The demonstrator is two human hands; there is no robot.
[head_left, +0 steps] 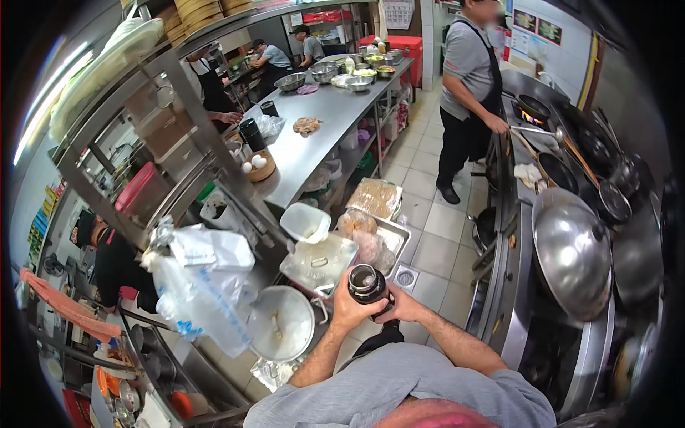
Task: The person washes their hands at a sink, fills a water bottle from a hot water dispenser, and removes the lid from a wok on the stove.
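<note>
Both of my hands are wrapped round a dark jar with an open mouth, held in front of my body. My left hand (351, 307) grips its left side, and my right hand (401, 302) holds its lower right side. Something pale shows inside the jar (367, 284). Below and left of my hands stands a large metal pot (294, 324) with a utensil or scrap in it. Just beyond the jar are bagged food items (372, 250) in a metal tray (399, 239), beside a lidded container (319, 262).
A steel worktable (300, 153) with bowls runs ahead. At the right, a co-worker (467, 85) holds a ladle at the stove, near a large domed lid (572, 253). Plastic bags (203, 285) hang at the left. Other people are at the back and left.
</note>
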